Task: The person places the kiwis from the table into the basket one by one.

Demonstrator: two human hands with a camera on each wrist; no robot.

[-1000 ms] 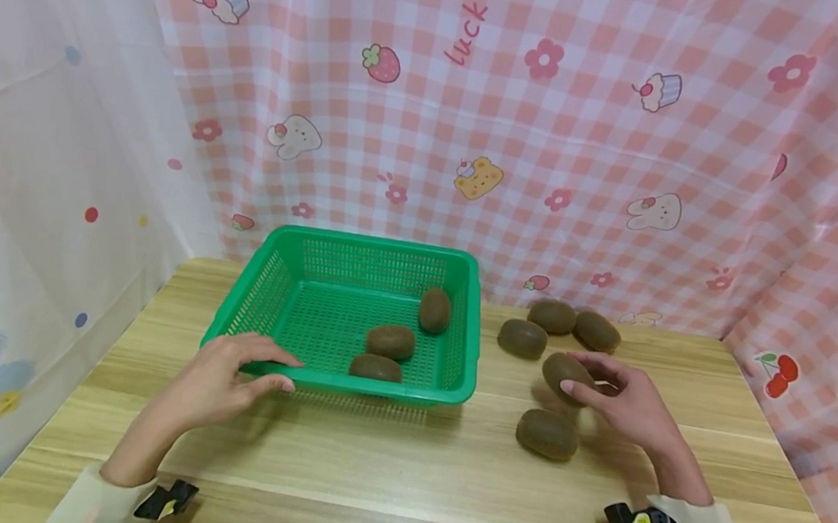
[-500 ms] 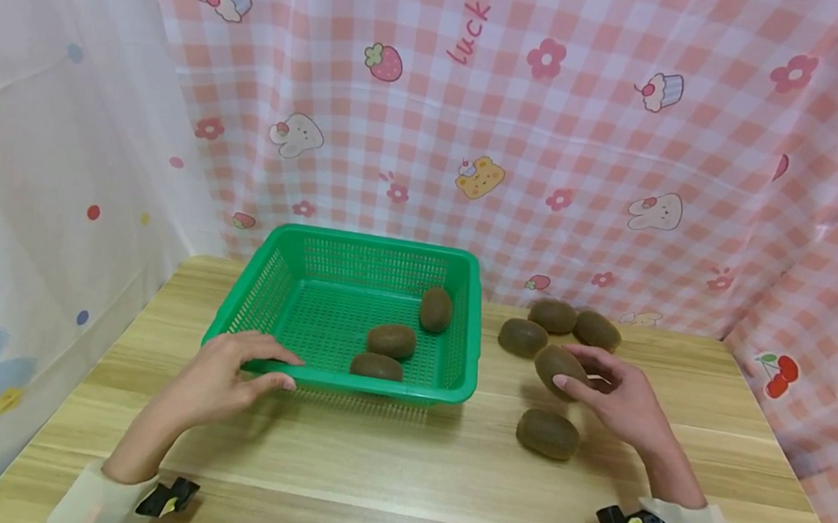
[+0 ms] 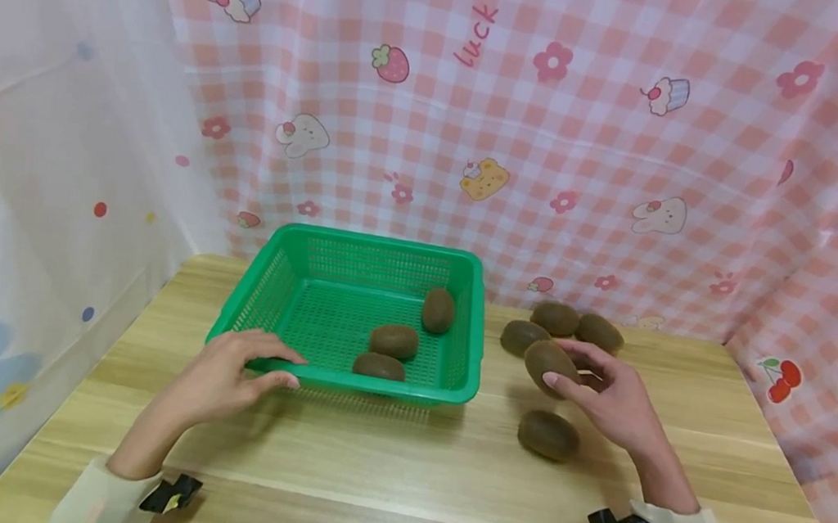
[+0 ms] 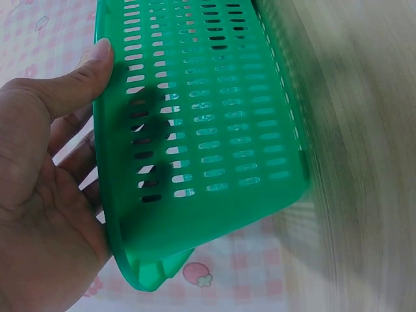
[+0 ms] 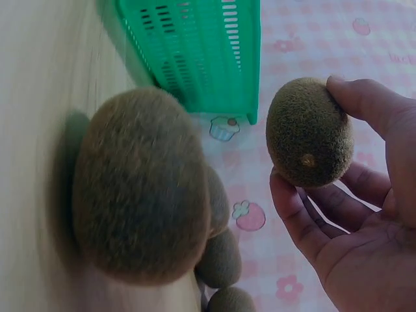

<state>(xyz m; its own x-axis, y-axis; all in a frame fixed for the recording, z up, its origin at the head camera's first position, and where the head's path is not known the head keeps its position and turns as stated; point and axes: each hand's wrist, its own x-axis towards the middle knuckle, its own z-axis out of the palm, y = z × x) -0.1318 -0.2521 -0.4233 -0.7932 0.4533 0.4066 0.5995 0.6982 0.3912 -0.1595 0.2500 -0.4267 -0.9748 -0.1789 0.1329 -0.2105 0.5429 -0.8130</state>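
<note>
My right hand (image 3: 611, 400) pinches a brown fuzzy kiwi (image 5: 309, 133) between thumb and fingertips, raised over the table right of the basket. My left hand (image 3: 229, 374) grips the near rim of a green plastic basket (image 3: 350, 244) toward its left corner. In the left wrist view, the thumb (image 4: 81, 81) lies on the outside of the wall and the fingers reach over the rim. Inside the basket lie three kiwis: one upright-looking kiwi (image 3: 438, 311) by the right wall, a second kiwi (image 3: 394, 342) before it, and a third kiwi (image 3: 379, 367) partly hidden by the near rim.
At the back right of the wooden table (image 3: 373, 471) three kiwis sit close together: a left kiwi (image 3: 522, 338), a middle kiwi (image 3: 555, 319) and a right kiwi (image 3: 600, 333). A single kiwi (image 3: 549, 435) lies nearer me. Checked curtains (image 3: 584, 135) hang behind the table.
My right hand has carried its kiwi up and slightly left, toward the basket. The left hand keeps its grip on the rim, and the other kiwis stay where they were.
</note>
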